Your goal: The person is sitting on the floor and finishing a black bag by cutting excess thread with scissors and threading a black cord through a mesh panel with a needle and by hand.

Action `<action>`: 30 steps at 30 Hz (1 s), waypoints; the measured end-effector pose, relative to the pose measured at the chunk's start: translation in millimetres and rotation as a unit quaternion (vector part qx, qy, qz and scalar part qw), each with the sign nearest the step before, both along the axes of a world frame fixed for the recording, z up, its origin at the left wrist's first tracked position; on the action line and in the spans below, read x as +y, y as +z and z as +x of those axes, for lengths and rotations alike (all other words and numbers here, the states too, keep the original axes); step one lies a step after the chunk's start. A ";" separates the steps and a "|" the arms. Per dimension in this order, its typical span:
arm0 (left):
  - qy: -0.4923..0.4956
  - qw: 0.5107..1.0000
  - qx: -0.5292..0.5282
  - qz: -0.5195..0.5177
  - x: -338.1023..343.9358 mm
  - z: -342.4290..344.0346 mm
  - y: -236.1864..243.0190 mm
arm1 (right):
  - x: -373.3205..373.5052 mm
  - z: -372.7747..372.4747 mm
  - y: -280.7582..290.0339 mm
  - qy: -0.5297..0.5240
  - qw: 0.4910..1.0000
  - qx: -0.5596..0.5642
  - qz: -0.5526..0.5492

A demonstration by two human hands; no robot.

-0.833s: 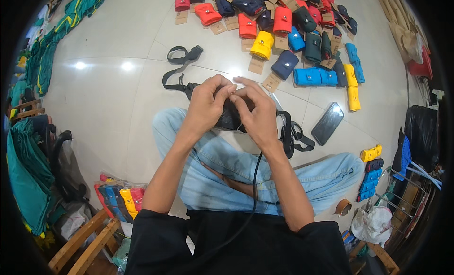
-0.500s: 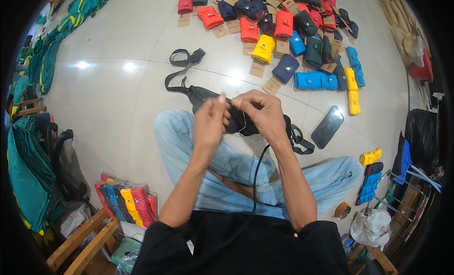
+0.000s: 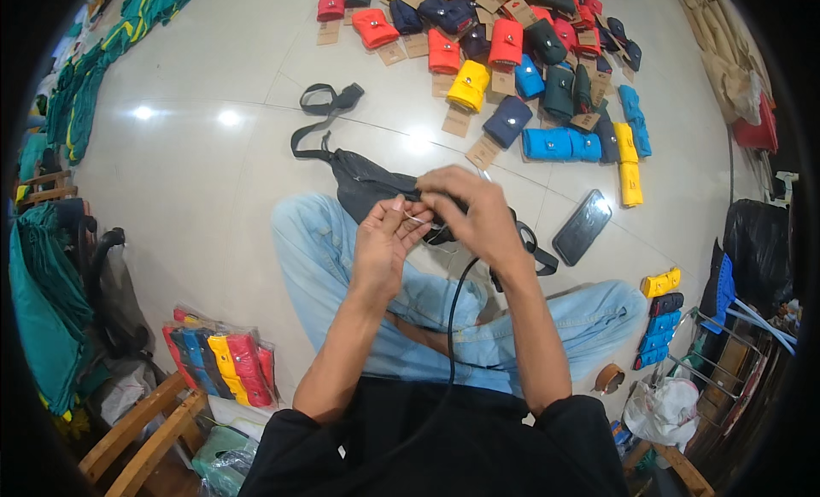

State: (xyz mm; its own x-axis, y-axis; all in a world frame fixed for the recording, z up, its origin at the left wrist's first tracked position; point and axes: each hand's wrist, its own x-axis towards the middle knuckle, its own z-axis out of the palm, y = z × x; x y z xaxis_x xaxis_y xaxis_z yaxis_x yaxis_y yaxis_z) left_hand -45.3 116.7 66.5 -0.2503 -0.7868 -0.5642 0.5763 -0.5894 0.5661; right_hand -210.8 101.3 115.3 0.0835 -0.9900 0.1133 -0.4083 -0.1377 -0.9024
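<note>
A black waist bag (image 3: 363,181) with a zip lies across my lap and the floor, its strap and buckle (image 3: 348,98) stretched out on the tiles beyond. Over the bag, my left hand (image 3: 386,241) pinches a thin white string (image 3: 418,218) between thumb and fingers. My right hand (image 3: 474,208) is right beside it, fingers bent inward and slightly blurred. The string curves across toward the right fingers, but whatever those fingertips grip is hidden. Part of the bag is covered by both hands.
Colourful snap pouches (image 3: 468,87) with cardboard tags are heaped ahead. A phone (image 3: 582,227) lies to the right, near a short stack of pouches (image 3: 658,326) and a tape roll (image 3: 610,378). Bagged pouches (image 3: 226,360) sit at left by a wooden frame (image 3: 154,437). A black cable (image 3: 453,326) crosses my lap.
My hands have come down slightly over the bag. The left fingers have opened out a little around the string, and the right hand has tilted over, its fingers bending downward.
</note>
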 end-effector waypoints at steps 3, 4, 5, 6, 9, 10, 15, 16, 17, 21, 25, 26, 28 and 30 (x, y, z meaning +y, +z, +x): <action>0.017 0.999 0.001 -0.030 6.7 -6.4 8.3 | -20.8 -14.8 3.7 0.014 0.995 -0.053 0.087; 0.019 0.999 -0.001 -0.032 8.7 -8.2 8.7 | -27.0 -17.5 2.8 0.016 0.990 -0.080 0.118; 0.022 0.999 -0.003 -0.038 8.4 -9.5 8.9 | -34.4 -18.9 2.2 0.034 0.986 -0.086 0.139; 0.024 0.999 -0.005 -0.043 8.4 -10.8 8.9 | -40.1 -20.1 0.3 0.036 0.982 -0.110 0.147; 0.026 0.998 0.004 -0.049 9.0 -11.4 7.1 | -52.1 -20.6 -2.9 0.055 0.966 -0.181 0.177; 0.026 0.998 0.008 -0.049 8.6 -9.9 6.2 | -54.3 -20.4 -4.9 0.052 0.968 -0.169 0.176; 0.011 0.999 0.016 -0.035 8.3 -8.6 2.1 | -57.3 -27.8 -28.4 -0.041 0.972 -0.122 0.194; 0.008 0.999 0.015 -0.031 8.2 -8.1 1.5 | -56.1 -28.1 -27.5 -0.014 0.971 -0.119 0.206; 0.009 0.999 0.013 -0.030 7.7 -7.8 1.7 | -52.7 -28.1 -26.4 0.014 0.969 -0.116 0.217; 0.007 1.000 -0.001 -0.029 7.2 -9.3 3.7 | -51.2 -12.9 -26.0 0.049 0.965 -0.140 0.218; 0.006 1.000 -0.019 -0.017 4.1 -10.7 9.9 | -62.7 -12.5 -32.4 0.047 0.955 -0.075 0.281; 0.004 1.000 -0.015 -0.025 3.6 -9.6 7.9 | -62.8 -13.5 -38.1 0.029 0.956 -0.091 0.278; 0.001 0.999 -0.005 -0.037 3.2 -8.2 3.2 | -60.6 -17.5 -48.2 -0.008 0.954 -0.122 0.273; -0.002 0.999 -0.026 -0.022 2.6 -8.5 5.8 | -54.1 -21.2 -54.4 -0.036 0.945 -0.180 0.270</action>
